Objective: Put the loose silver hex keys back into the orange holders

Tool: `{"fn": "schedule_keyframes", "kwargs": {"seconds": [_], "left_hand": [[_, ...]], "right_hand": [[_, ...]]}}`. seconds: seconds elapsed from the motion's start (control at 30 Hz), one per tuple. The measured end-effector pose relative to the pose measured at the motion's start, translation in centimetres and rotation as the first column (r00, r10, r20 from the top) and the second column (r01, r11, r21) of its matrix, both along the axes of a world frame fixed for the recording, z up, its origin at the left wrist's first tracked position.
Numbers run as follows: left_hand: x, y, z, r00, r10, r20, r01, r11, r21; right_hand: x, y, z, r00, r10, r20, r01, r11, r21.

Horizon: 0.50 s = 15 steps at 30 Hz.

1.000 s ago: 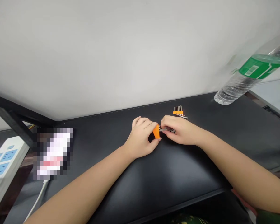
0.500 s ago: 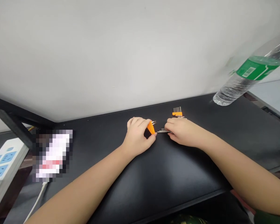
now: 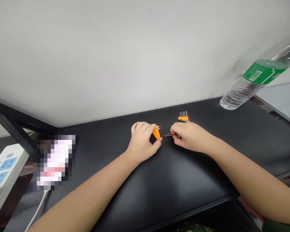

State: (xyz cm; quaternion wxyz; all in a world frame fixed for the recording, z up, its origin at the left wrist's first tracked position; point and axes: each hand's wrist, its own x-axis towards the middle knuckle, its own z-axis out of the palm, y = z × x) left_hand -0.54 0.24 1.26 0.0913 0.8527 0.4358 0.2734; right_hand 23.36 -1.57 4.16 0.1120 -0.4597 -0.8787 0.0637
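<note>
My left hand (image 3: 143, 141) is closed around a small orange hex-key holder (image 3: 156, 132), with a short metal end showing at its top. My right hand (image 3: 190, 137) pinches a bunch of thin metal hex keys (image 3: 169, 135) whose tips point left toward the holder, a small gap apart. Both hands rest on the black table top (image 3: 174, 180). Just behind my right hand lies a second orange holder with hex keys (image 3: 183, 116) standing in it.
A clear water bottle with a green label (image 3: 256, 80) stands at the back right of the table. A white power strip with blue sockets (image 3: 1, 170) and its cable sit at the far left, beside a blurred-out patch. A white wall runs behind the table.
The keys in my right hand have come out of the orange holder. My left hand drew the holder a little left and away, opening a gap between the two.
</note>
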Motion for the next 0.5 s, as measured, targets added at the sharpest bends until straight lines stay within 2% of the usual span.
{"fn": "schedule_keyframes", "kwargs": {"seconds": [0.2,0.5], "left_hand": [[0.08,-0.15,0.06,1.000,-0.024,0.000,0.024,1.000,0.001],[0.20,-0.30,-0.07,0.998,-0.047,-0.034,0.048,0.998,0.037]], "right_hand": [[0.14,0.49,-0.36,0.986,0.065,-0.154,-0.057,0.997,0.057],[0.08,0.10,-0.27,0.991,0.126,-0.055,-0.115,0.980,0.165]]}}
